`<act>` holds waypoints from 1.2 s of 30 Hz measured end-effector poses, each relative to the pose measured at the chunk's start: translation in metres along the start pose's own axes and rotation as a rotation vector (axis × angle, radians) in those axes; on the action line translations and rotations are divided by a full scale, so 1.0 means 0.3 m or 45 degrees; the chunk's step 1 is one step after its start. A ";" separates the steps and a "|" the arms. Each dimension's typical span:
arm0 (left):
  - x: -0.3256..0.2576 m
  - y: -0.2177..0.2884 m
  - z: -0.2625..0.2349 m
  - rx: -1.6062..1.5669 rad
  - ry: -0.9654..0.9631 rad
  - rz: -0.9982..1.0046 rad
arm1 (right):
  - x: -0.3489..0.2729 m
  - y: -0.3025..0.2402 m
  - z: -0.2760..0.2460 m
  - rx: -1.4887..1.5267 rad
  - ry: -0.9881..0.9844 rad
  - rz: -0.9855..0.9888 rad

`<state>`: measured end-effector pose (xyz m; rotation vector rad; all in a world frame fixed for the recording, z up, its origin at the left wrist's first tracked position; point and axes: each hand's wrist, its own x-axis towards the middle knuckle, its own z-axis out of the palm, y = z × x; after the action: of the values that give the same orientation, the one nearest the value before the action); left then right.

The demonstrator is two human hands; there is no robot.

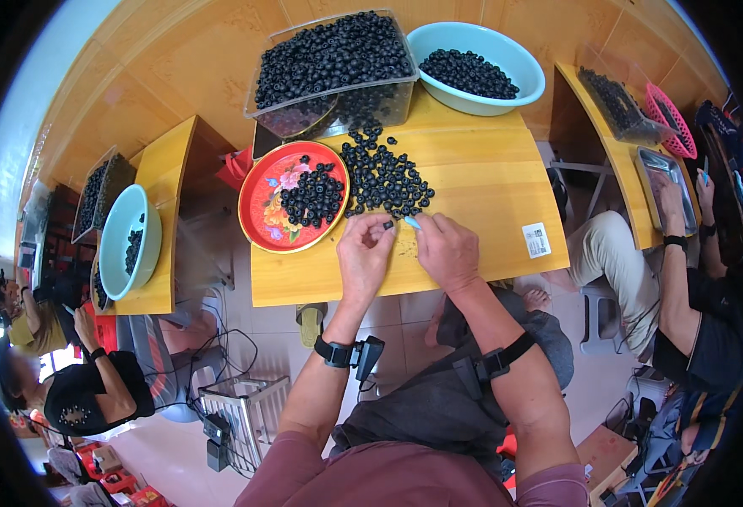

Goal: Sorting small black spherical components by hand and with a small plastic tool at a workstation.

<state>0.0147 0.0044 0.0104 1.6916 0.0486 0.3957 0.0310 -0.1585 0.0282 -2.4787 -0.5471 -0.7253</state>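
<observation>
Near the table's front edge, my left hand (366, 253) pinches a small black bead-like piece (389, 225) between thumb and fingertips. Close beside it, my right hand (447, 252) is closed around a slim light-blue tool (412, 222); most of the tool is hidden by the fingers, so its kind cannot be told. Just beyond both hands lies a loose pile of the same round black pieces (382, 179) on the yellow table (490, 186). To the left, a red floral tray (257, 198) with a yellow rim holds more of them. Small dark crumbs lie below my fingertips.
A clear plastic bin (393, 101) heaped with black pieces and a light-blue basin (507, 51) stand at the back. A white label (536, 240) is on the table's right. People work at side tables left and right; a metal-framed stool (245, 414) is on the floor.
</observation>
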 end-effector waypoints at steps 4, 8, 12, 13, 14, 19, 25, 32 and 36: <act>-0.001 0.018 -0.008 0.178 -0.022 -0.002 | 0.001 0.002 -0.002 0.007 -0.016 0.008; -0.004 0.040 0.011 0.009 0.033 -0.151 | 0.000 0.006 0.003 0.011 0.010 0.001; -0.007 0.033 0.001 -0.109 -0.027 -0.253 | -0.001 0.003 0.003 0.031 0.019 0.006; -0.004 0.026 0.000 -0.109 -0.026 -0.248 | -0.001 0.000 0.002 0.032 0.013 0.016; -0.003 0.021 0.001 -0.077 -0.001 -0.107 | -0.002 -0.001 0.001 0.030 0.015 0.015; -0.006 0.006 -0.004 -0.066 -0.002 -0.058 | -0.002 0.003 0.002 0.045 0.040 -0.002; -0.001 0.006 -0.003 -0.033 -0.014 -0.017 | 0.001 -0.004 -0.005 0.009 0.012 -0.016; -0.002 0.019 0.004 -0.057 0.011 -0.099 | -0.004 -0.002 0.009 -0.042 0.008 -0.180; 0.000 0.022 0.008 0.046 -0.008 -0.070 | -0.008 0.002 0.014 -0.025 0.024 -0.187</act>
<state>0.0142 0.0010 0.0164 1.7231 0.0980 0.3500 0.0311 -0.1573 0.0235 -2.4669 -0.7238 -0.8128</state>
